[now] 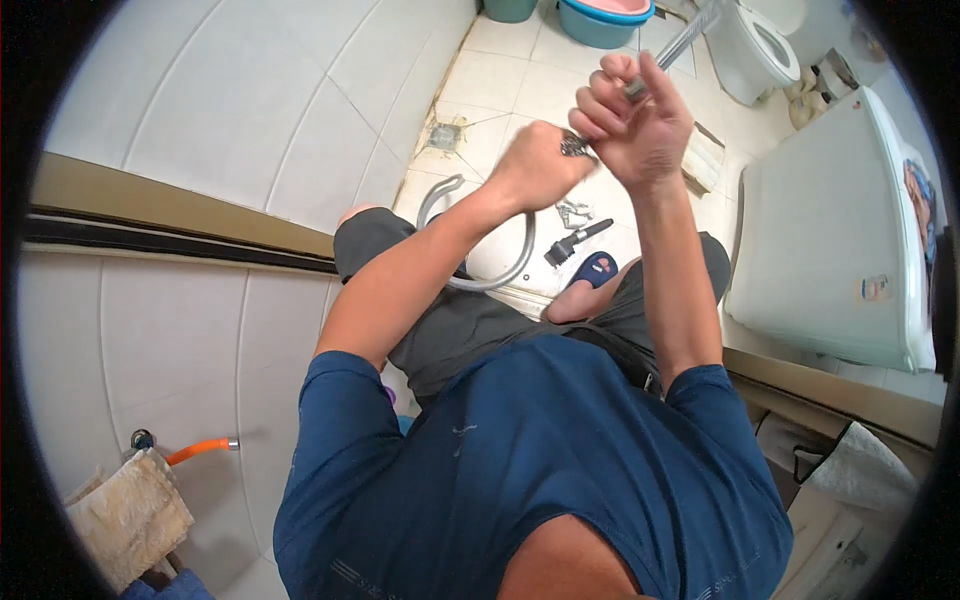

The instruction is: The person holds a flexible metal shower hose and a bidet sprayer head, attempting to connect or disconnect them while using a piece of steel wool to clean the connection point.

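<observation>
My left hand [543, 168] is closed in a fist. A small dark, shiny, textured piece [575, 144] shows at its thumb side; the rest is hidden in the grip. Just to its right, my right hand [648, 130] has its fingers curled, palm toward me. It holds a silvery tube [680, 46] with a grey end, which runs up and away to the right. A grey flexible hose [487, 284] loops on the floor below my left wrist. Near it lie a black brush-like tool with a handle [578, 243] and some small shiny pieces [574, 213].
A white washing machine [820, 240] stands to the right, with a toilet [752, 52] beyond it. Blue and pink basins [600, 28] sit at the far side. A floor drain [443, 137] lies by the left tiled wall [250, 90]. My slippered foot [597, 268] is near the black tool.
</observation>
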`<state>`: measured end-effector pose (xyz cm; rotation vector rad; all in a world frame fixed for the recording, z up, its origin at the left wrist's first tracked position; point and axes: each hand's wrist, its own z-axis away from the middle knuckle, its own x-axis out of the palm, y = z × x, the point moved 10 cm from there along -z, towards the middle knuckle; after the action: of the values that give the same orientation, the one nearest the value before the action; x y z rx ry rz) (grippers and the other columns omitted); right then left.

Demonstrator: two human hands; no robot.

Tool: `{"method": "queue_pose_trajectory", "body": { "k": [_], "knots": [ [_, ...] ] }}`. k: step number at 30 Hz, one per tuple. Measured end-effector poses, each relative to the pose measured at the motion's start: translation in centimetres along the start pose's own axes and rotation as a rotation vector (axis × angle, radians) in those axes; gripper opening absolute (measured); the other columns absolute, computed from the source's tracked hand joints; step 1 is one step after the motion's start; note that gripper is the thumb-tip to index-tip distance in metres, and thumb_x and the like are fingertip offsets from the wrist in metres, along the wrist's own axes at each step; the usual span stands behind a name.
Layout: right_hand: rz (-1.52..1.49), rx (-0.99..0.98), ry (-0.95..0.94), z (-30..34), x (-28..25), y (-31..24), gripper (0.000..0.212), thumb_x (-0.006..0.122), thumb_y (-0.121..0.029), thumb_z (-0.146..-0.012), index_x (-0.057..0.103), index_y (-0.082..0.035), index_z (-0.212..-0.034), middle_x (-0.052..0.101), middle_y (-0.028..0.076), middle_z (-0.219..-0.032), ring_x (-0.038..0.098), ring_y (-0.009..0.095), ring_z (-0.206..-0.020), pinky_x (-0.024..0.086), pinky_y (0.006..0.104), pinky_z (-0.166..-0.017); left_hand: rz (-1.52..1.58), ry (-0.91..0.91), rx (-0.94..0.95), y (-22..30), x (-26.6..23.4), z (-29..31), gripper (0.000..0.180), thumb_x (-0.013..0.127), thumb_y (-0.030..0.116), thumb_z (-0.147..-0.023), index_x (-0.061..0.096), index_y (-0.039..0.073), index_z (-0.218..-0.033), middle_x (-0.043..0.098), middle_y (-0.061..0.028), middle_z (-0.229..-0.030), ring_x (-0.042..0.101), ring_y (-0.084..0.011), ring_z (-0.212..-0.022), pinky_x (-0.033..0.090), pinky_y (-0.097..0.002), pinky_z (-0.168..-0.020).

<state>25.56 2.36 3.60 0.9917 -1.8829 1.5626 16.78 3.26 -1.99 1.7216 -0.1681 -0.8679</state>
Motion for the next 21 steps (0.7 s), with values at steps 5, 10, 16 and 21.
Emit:
{"method": "queue_pose_trajectory", "body": {
  "k": [5,10,16,21],
  "knots": [
    [0.156,-0.225,0.496,1.2,-4.3,1.1,0.041,0.066,-0.043,-0.102,0.045,-0.020,-0.075,0.033,-0.006,-0.061,0.033,0.010,-0.054,0.034,0.0292,-0.054,-0.565,0.309,0.113,-0.8,-1.0,0.0,0.027,0.068,0.026,-0.084,0.074,0.002,-0.075,0.069,-0.0231,-0.069,0.071,-0.0347,-0.067,0.054,-0.0457,-0.061],
    [-0.175,0.183,-0.203,0.4,0.7,1.8,0.051,0.056,-0.044,-0.106,0.032,-0.022,-0.066,0.020,-0.008,-0.052,0.015,0.008,-0.046,0.014,0.0280,-0.043,0.513,-0.336,-0.061,-0.5,4.5,1.5,0.024,0.083,0.018,-0.077,0.067,0.001,-0.072,0.057,-0.0005,-0.061,0.050,-0.0135,-0.053,0.044,-0.0335,-0.050],
    [-0.149,0.003,-0.072,-0.9,-0.5,1.9,0.042,0.051,-0.049,-0.108,0.054,-0.007,-0.104,0.053,0.003,-0.081,0.053,0.016,-0.072,0.047,0.0317,-0.067,0.837,-0.150,-0.221,-1.6,1.5,0.6,0.021,0.075,0.014,-0.091,0.063,0.005,-0.077,0.050,0.0005,-0.057,0.044,-0.0085,-0.046,0.033,-0.0272,-0.041],
    [0.507,-0.005,0.348,2.0,-7.5,5.0,0.067,0.054,-0.047,-0.109,0.045,0.007,-0.148,0.064,0.017,-0.126,0.066,0.025,-0.116,0.056,0.0374,-0.096,1.197,0.078,-0.202,-4.5,0.2,-0.7,0.038,0.063,0.030,-0.105,0.052,0.011,-0.074,0.043,-0.0008,-0.053,0.040,-0.0124,-0.043,0.038,-0.0290,-0.047]
  ]
}}
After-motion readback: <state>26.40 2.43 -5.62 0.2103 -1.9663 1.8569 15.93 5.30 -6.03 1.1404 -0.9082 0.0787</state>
